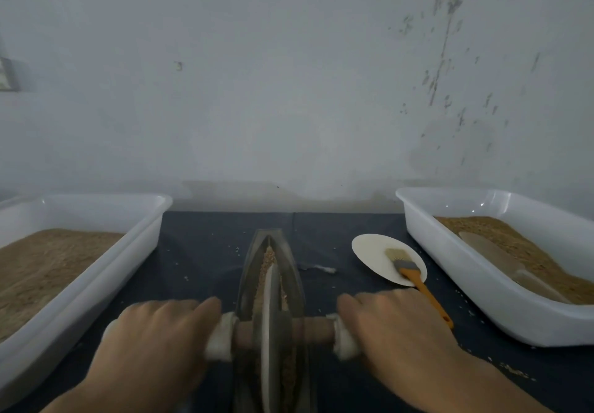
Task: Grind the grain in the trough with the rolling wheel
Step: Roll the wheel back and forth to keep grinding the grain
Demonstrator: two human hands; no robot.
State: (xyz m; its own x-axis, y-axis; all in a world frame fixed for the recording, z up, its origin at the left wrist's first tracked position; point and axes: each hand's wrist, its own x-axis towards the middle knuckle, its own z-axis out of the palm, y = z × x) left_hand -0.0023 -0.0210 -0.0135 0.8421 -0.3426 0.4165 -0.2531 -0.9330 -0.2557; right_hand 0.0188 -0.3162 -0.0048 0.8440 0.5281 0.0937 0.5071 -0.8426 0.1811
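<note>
Dark-clothed table: trough, two tubs, plate.

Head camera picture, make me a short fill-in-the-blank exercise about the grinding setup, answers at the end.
1. The rolling wheel stands in the ____, which holds grain.
2. The brush has an ____ handle, and its bristles lie on a white disc.
3. The left hand and right hand lie on the wheel's ____, one on each side.

Missing words: trough; orange; axle

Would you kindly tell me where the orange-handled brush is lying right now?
In the head view, the brush lies right of the trough, bristles resting on the white plate, beside the right-hand tray.
</note>
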